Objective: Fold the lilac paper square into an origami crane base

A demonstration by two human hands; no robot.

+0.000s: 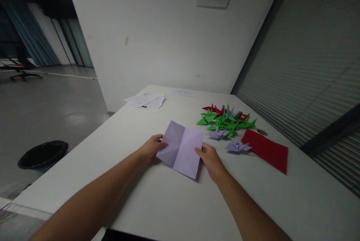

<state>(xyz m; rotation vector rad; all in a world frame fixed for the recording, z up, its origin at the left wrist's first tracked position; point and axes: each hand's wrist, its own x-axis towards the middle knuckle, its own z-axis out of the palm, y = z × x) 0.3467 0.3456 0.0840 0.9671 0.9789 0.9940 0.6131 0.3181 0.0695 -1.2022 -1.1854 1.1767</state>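
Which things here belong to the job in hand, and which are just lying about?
Probably the job:
creased purple paper, held by left hand and right hand
folded paper figures
red paper

Apparently just lying about:
loose papers
bin
office chair

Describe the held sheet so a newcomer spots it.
Find the white table, then the left hand and right hand. They hold a lilac sheet with a centre crease. Unlike the lilac cranes, it's opened out; unlike the red paper, held.

The lilac sheet (187,151) is creased matt paper — the bin liner (42,163), glossy plastic.
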